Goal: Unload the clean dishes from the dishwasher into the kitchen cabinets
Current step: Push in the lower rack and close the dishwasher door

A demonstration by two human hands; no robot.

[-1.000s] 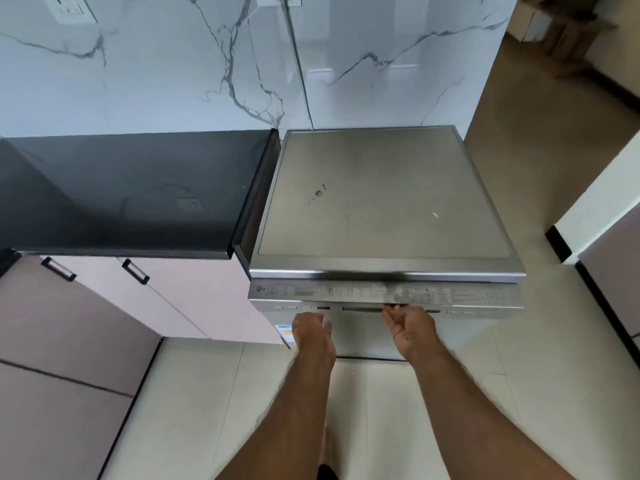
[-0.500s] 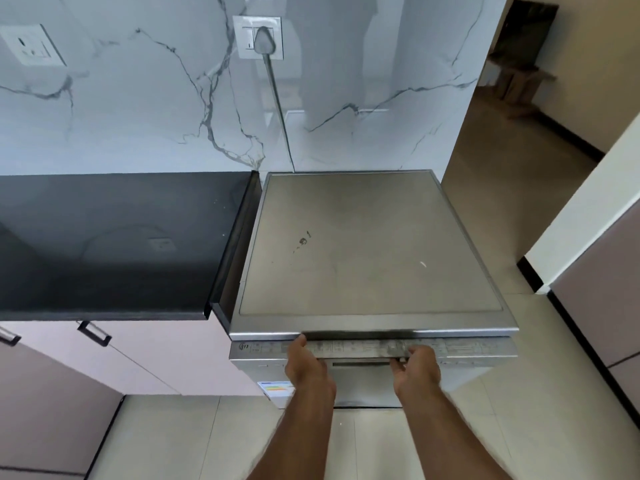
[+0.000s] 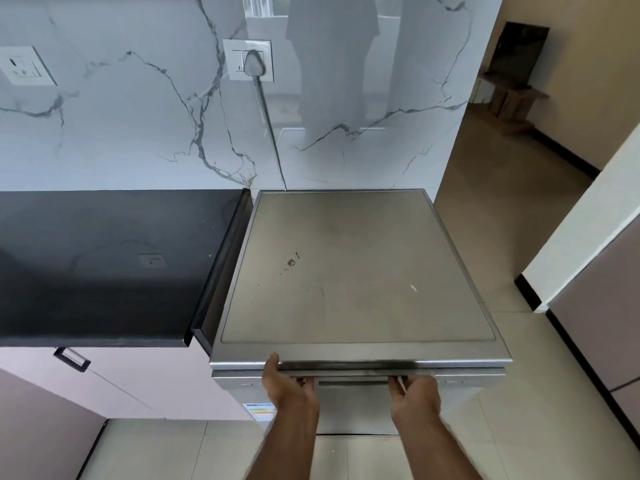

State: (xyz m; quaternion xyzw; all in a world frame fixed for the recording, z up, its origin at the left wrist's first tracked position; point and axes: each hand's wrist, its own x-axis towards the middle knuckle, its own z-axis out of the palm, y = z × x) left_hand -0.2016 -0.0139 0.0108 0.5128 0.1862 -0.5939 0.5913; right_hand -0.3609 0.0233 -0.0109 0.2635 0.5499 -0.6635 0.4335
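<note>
Head view, opening the appliance. At left of frame the black tabletop (image 3: 104, 265) stands over pale cabinet doors, one with a dark handle (image 3: 72, 359) at lower left. Centre frame, the steel dishwasher (image 3: 346, 271) stands just beside it, door not yet lowered; the dishes inside are hidden. Left hand (image 3: 289, 384), lower centre: thumb lies up against the top edge, fingers tucked under the door's upper lip, so the grip appears narrow and hooked on the door (image 3: 353, 407). Right hand (image 3: 415, 393), just right of it: fingers likewise curled into the handle recess. Judgement: the pull should be even on both hands, outward then down, with the hands supporting the door's weight as it swings so it does not drop. The feet should stand back from the door's arc.
</note>
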